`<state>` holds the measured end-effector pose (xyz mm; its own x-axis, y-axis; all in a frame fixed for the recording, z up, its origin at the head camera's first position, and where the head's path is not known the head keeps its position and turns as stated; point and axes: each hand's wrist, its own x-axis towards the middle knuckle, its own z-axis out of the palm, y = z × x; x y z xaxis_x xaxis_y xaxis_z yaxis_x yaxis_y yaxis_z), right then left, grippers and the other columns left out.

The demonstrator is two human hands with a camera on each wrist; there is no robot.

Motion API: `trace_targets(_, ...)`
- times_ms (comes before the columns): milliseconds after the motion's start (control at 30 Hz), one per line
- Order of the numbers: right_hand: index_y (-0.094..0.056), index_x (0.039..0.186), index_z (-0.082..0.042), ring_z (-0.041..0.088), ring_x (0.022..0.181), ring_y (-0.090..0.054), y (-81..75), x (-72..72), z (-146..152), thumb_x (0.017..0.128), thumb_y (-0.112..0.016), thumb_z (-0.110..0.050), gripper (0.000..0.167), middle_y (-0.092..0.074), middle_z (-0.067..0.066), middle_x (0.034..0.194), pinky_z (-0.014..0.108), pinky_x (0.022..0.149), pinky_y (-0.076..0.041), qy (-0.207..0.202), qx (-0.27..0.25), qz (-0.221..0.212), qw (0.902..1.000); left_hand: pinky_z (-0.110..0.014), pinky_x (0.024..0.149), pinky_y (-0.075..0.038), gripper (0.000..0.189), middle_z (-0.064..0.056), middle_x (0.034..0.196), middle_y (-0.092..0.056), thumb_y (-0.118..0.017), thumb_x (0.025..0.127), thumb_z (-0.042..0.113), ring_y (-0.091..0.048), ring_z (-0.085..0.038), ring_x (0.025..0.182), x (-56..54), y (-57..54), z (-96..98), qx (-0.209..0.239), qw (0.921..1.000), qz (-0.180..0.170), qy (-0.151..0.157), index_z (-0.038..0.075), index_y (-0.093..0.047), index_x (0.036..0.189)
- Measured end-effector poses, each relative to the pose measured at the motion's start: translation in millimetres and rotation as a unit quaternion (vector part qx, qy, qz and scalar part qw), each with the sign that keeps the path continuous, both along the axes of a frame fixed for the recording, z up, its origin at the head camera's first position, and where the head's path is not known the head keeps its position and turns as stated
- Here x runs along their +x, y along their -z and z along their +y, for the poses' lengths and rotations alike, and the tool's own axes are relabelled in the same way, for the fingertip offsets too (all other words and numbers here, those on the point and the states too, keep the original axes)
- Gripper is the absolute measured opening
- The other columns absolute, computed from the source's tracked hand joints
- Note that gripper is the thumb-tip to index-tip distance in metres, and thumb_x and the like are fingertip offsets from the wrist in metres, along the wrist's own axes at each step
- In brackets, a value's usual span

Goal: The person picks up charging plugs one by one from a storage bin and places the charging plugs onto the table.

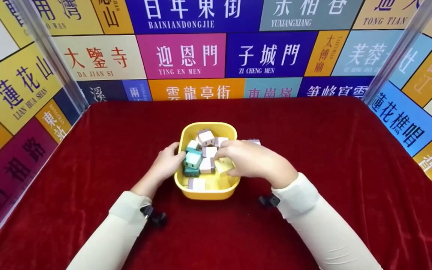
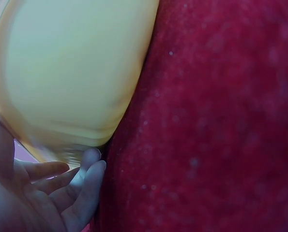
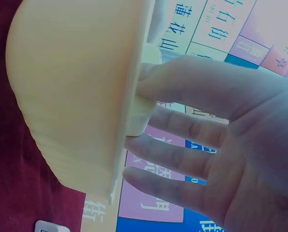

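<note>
A yellow plastic tub point(image 1: 206, 195) stands on the red cloth, holding several small blocks. My left hand point(image 1: 168, 161) grips its left side, thumb over the rim and fingers along the outer wall; the left wrist view shows those fingers point(image 2: 88, 191) against the wall. Over the right rim reaches my right hand point(image 1: 251, 159), pinching a pale yellow block point(image 1: 223, 165) inside the tub. In the right wrist view that block point(image 3: 141, 118) shows partly behind the rim. Teal blocks point(image 1: 193, 159) lie near the left thumb, and white-and-purple blocks point(image 1: 206, 137) fill the middle and far end.
Just beyond the right hand, another white-and-purple block point(image 1: 254, 141) sits on the cloth, partly hidden. Red velvet cloth point(image 1: 216, 232) covers the table. Panels with Chinese lettering point(image 1: 186, 56) rise behind and on both sides, with clear corner posts point(image 1: 399, 52).
</note>
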<state>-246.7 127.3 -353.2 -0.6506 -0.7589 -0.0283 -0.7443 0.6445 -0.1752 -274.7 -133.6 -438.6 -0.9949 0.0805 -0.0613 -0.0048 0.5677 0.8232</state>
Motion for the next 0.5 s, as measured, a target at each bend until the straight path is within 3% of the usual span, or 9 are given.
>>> trace_targets(233,-0.076,0.129,-0.011,0.023,0.110,-0.067,-4.2,-3.8,7,0.088,-0.088,-0.017,0.043,-0.070,0.006,0.127,0.041,0.100,-0.057,0.027,-0.009,-0.006,0.9996,-0.045,0.104,-0.054,0.051,-0.020,0.137,-0.066,-0.050,0.104,0.022,-0.064,-0.029,0.122,0.1,0.1,-0.3,0.002,1.0000,0.001,-0.001,0.003,-0.054,0.152)
trace_targets(500,-0.077,0.126,-0.008,0.024,0.102,-0.064,-8.1,-5.9,14,0.088,-0.087,-0.015,0.039,-0.070,0.008,0.120,0.039,0.095,-0.056,0.017,-0.037,0.008,0.9992,-0.046,0.106,-0.053,0.051,-0.020,0.135,-0.067,-0.051,0.102,0.022,-0.064,-0.030,0.120,-0.1,1.3,-1.1,-0.005,0.9999,0.009,-0.001,0.004,-0.056,0.150)
